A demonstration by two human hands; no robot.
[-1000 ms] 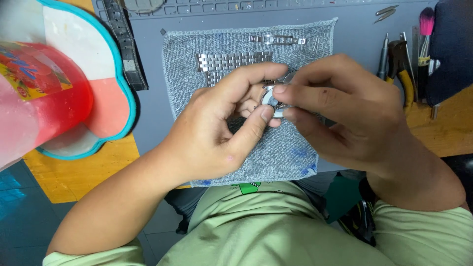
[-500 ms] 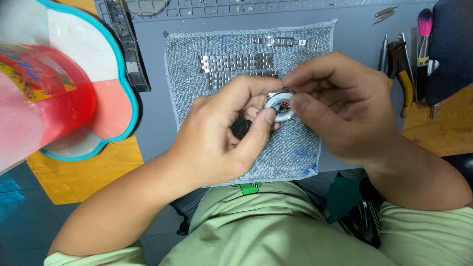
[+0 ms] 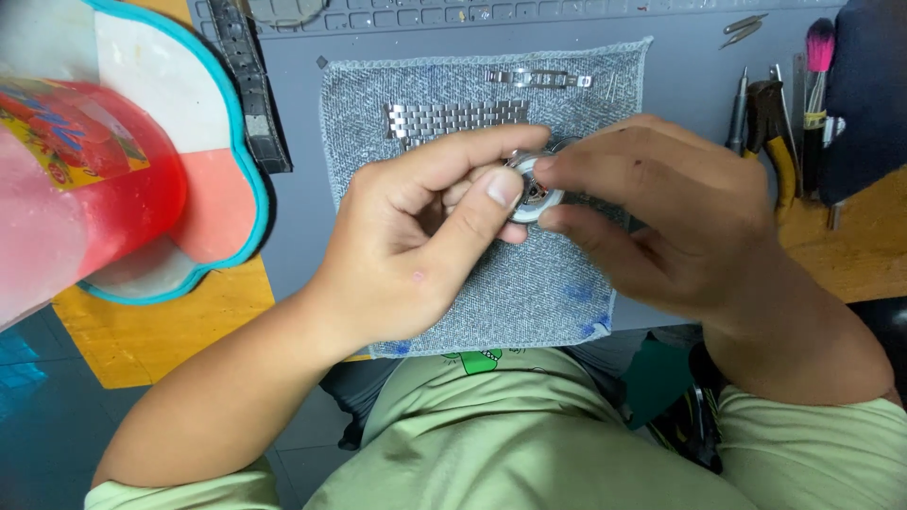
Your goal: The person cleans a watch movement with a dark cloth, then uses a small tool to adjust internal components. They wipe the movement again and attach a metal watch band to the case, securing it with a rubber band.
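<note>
My left hand (image 3: 416, 236) and my right hand (image 3: 661, 217) meet over a grey cloth (image 3: 529, 283), both pinching a small round silver watch case (image 3: 531, 189). The left thumb and fingers grip its left side, and the right fingertips press on its right edge. A metal link bracelet piece (image 3: 453, 118) lies on the cloth just beyond the hands. A shorter bracelet piece (image 3: 539, 77) lies near the cloth's far edge.
A red plastic cup (image 3: 85, 179) stands on a teal-rimmed tray (image 3: 236, 123) at the left. A dark strap (image 3: 250, 85) lies beside the tray. Yellow-handled pliers (image 3: 775, 132), a screwdriver (image 3: 739, 109), tweezers (image 3: 742, 26) and a pink brush (image 3: 817, 66) lie at the right.
Both hands have shifted slightly up the cloth with the watch case. The right fingers have turned over its edge, and its round face now shows more between the fingertips.
</note>
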